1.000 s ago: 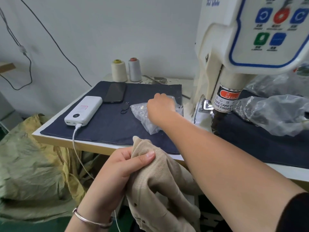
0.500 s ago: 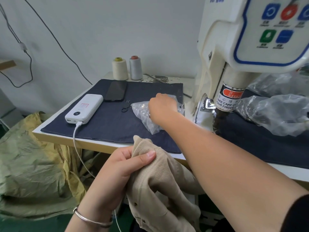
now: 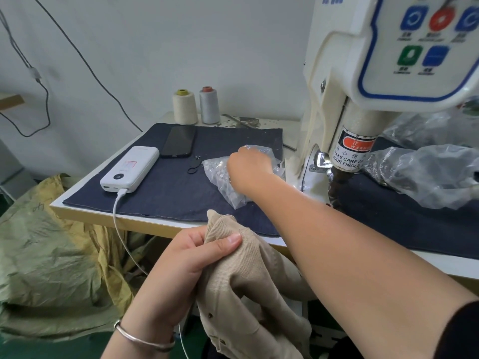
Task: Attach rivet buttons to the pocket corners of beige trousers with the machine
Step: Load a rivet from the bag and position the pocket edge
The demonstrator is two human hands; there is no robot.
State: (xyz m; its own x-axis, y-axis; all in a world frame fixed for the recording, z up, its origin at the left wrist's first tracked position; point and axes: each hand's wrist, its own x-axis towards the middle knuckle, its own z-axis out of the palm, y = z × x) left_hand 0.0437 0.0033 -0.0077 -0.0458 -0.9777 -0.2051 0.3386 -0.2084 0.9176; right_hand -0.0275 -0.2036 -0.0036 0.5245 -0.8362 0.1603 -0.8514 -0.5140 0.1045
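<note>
Step in hand: fetching a rivet. Right hand (image 3: 248, 169) reaches into the clear bag (image 3: 225, 182) of rivets on the counter (image 3: 85, 212); its fingers are curled down out of view, so cannot tell whether they pinch a rivet. Left hand (image 3: 186, 257) grips the trousers (image 3: 248, 286) below the counter edge, thumb pressed on a fold, cloth bunched under the fingers.

To do well: pick a single rivet, lift straight up clear of the plastic; keep the pocket corner exposed beyond the left fingers.

Room: machine (image 3: 337, 141) head close right of the right fingers; key ring (image 3: 193, 167), power bank (image 3: 129, 169) and phone (image 3: 178, 141) left. Open cloth nearer the counter edge.
</note>
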